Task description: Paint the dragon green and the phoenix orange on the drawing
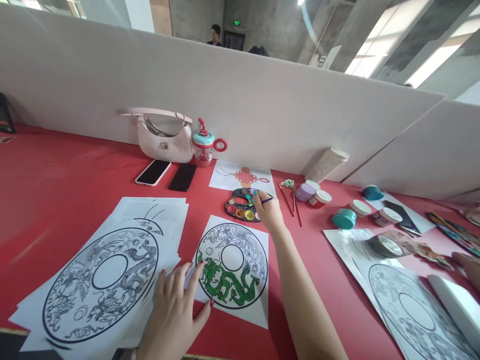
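My right hand [268, 212] grips a thin paintbrush [267, 200] with a dark purple handle, above the black palette [235, 193]. The palette's wells hold red, orange, yellow and other paints; my fingers partly cover its right side. Below it lies a white sheet [232, 258] printed with a ring of a dragon and a phoenix. The dragon is painted green, while the phoenix part is uncoloured. My left hand [179, 302] rests with fingers spread, its fingertips at the sheet's left edge. Under and beside that hand is a stack of printed sheets [108, 272].
Two phones [153, 172], a white handbag [165, 142] and a cup with a red handle [204, 150] stand at the back. Brushes [287, 200] and paint jars [344, 218] lie to the right. Another person's hand [467, 265] shows at the right edge, near another printed sheet [416, 310].
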The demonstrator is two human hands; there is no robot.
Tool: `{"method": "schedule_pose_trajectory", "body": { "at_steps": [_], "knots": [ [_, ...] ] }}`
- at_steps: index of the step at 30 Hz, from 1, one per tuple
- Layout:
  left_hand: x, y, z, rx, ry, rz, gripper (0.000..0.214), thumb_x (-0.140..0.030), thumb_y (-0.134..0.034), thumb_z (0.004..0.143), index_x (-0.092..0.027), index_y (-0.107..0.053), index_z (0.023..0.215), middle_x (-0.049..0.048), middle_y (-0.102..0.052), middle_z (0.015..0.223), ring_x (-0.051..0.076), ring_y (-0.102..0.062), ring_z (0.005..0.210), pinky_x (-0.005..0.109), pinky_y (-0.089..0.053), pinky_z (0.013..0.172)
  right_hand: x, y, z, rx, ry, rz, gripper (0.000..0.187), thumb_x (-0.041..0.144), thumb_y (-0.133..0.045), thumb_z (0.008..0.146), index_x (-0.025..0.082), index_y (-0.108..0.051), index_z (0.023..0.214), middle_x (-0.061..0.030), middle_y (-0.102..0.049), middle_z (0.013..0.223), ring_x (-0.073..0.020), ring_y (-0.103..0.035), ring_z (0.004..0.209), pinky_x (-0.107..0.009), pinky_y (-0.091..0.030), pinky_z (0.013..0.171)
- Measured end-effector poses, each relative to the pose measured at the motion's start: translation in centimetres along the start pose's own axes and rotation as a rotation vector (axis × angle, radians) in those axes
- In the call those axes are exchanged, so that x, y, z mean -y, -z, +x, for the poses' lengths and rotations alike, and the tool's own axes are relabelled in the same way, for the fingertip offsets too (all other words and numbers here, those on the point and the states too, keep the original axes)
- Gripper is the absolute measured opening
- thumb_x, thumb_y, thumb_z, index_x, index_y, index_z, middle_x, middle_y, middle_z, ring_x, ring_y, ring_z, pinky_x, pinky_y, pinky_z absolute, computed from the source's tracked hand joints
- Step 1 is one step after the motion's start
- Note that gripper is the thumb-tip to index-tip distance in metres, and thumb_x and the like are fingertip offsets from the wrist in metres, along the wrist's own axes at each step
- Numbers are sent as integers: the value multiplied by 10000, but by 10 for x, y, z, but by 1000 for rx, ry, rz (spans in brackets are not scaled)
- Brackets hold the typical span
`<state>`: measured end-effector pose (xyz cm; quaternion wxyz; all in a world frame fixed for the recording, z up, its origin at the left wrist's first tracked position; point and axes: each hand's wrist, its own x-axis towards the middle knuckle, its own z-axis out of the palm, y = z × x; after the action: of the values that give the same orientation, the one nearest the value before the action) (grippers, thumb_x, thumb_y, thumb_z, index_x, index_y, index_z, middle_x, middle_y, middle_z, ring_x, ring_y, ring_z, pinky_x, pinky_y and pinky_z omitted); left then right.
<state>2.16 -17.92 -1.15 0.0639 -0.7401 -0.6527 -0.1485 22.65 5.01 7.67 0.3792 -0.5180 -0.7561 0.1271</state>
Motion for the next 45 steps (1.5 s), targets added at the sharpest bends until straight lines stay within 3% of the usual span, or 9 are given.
{"method": "schedule_pose_trajectory", "body": {
  "at_steps": [45],
  "knots": [
    [0,0,0,-5,13,-10,582,-359,-508,846,-260,-365,1402,112,-511,1270,297,-507,1137,530,-308,1020,3,4,-2,107,-2,41,321,339,-359,865,226,-250,585,50,-267,487,-105,-224,482,-249,-210,480]
  ]
}}
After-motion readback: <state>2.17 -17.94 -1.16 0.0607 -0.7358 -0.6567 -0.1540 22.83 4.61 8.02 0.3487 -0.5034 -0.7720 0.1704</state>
